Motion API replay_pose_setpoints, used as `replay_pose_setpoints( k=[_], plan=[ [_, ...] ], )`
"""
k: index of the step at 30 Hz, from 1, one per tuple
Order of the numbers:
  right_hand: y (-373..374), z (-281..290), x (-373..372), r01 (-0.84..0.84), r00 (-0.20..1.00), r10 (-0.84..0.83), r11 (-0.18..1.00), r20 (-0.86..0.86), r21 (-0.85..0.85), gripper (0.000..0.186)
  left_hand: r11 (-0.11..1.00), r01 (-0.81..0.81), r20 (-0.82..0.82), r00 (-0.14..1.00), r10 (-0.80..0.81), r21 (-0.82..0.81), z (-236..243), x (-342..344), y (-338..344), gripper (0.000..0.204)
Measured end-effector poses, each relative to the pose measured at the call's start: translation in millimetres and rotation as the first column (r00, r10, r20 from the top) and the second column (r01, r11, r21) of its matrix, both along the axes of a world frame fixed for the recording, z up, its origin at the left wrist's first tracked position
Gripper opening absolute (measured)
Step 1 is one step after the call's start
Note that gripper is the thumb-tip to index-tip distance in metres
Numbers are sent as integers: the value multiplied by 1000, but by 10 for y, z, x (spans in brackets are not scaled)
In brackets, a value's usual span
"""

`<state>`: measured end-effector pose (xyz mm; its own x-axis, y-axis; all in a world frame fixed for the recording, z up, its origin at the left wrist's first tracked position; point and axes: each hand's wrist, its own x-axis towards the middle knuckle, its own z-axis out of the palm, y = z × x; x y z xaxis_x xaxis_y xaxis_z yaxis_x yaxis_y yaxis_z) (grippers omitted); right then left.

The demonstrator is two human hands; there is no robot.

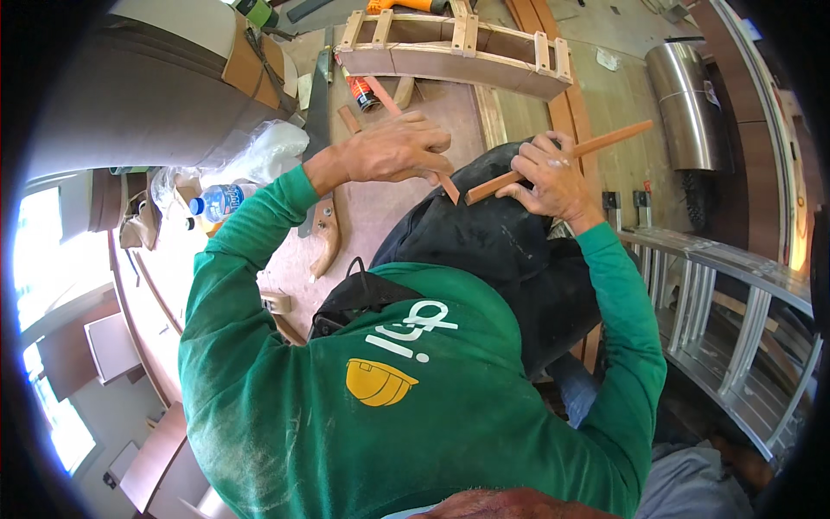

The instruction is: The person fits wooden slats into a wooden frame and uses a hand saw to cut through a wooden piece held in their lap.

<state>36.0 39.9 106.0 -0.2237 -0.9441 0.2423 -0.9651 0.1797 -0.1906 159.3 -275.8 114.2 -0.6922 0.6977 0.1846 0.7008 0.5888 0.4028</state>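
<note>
My left hand (389,149) is closed around a thin reddish wood strip (449,189). The strip's far end shows beyond the knuckles and its near end points toward my lap. My right hand (551,180) grips a second, thicker wood strip (614,138), slanting up to the right. The near ends of both strips come close together above my dark trousers (467,233), with a small gap between them. A handsaw (325,246) with a wooden handle lies left of my lap, its blade running away from me. My fingers partly cover both strips.
Ahead stands a slatted wooden frame (450,60), with a spray can (361,93) before it and an orange power tool (411,5) behind. At left are a water bottle (220,201) and clear plastic wrap (268,149). An aluminium ladder (748,333) and metal cylinder (687,108) flank my right.
</note>
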Motion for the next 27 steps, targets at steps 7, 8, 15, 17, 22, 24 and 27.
replay_pose_setpoints(
  k=[7,8,15,17,22,24,27],
  plan=[
    [8,1,16,8,1000,-8,1000,-11,-15,44,1000,25,-19,1000,-25,-7,-12,-46,26,26],
    [7,-1,17,8,1000,-8,1000,-11,-17,44,1000,26,-20,999,-26,-11,-15,-44,23,26],
    [-64,5,-68,284,957,-263,936,125,-205,41,919,-385,156,916,370,84,-274,373,-295,27],
    [-137,17,-104,393,919,-377,896,115,-205,44,841,-536,234,830,507,79,-548,545,-389,28],
    [-357,0,-182,474,880,-472,866,52,-162,46,756,-654,182,748,639,32,-1043,716,-370,28],
    [-387,-37,-224,450,889,-457,874,3,-186,46,729,-684,195,716,671,3,-1019,646,-283,28],
    [-420,-114,-219,458,888,-460,875,30,-154,46,716,-697,204,706,678,37,-1060,554,-314,33]
  ],
)
